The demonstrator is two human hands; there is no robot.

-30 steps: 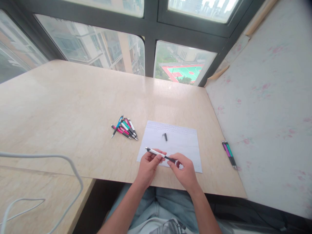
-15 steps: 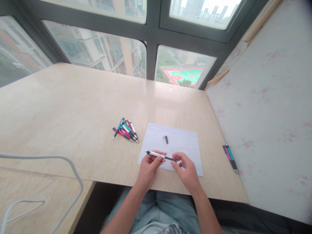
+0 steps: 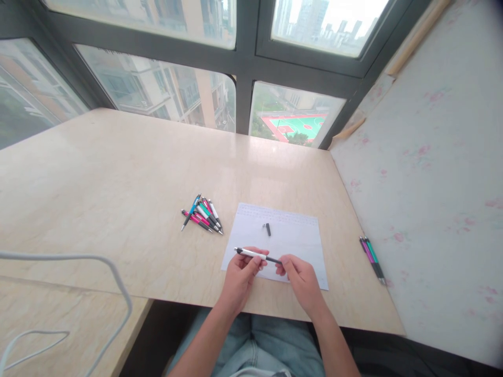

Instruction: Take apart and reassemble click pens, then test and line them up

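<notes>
My left hand (image 3: 240, 272) pinches a white and black pen (image 3: 251, 254) by its white barrel, over the near edge of a white sheet of paper (image 3: 288, 241). My right hand (image 3: 301, 275) has its fingertips closed on the pen's dark front end. A small black pen part (image 3: 268, 229) lies on the sheet just beyond the hands. Further left on the table sits a heap of several coloured pens (image 3: 202, 214).
Two pens, one purple and one green (image 3: 371, 256), lie by the table's right edge beside the flowered wall. A beige stone table (image 3: 118, 173) runs back to dark-framed windows. A white cable (image 3: 106, 262) loops at the lower left. My jeans show below the table edge.
Both hands stay on the pen and have drifted slightly toward the near edge of the paper. The camera has tilted a little. Nothing else on the table moved.
</notes>
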